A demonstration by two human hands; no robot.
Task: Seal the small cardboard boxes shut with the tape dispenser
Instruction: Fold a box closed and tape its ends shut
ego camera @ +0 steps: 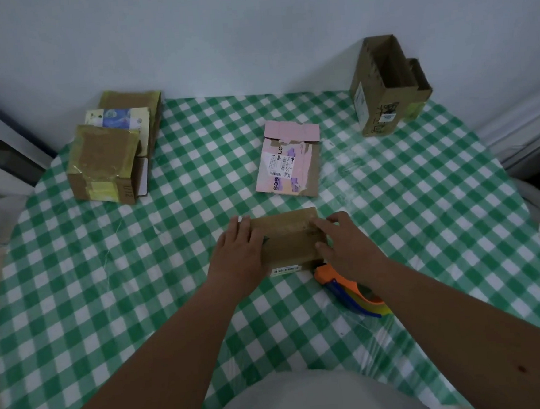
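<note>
A: Where is the box being worked on?

B: The small brown box (288, 239) sits on the checked tablecloth (139, 277), near the person. The left hand (238, 254) lies flat on its left end; the right hand (345, 247) grips the right end, fingers curled over the edge.

A: And the tape dispenser?

B: The tape dispenser (351, 289) lies just beside the box, under the right wrist, held by nobody.

A: How will the box handle?

B: Light, I'd judge, with stiff walls but flaps that give. Hold it by the ends, seam kept free. In this dim light I can't tell whether it's already taped.
</note>
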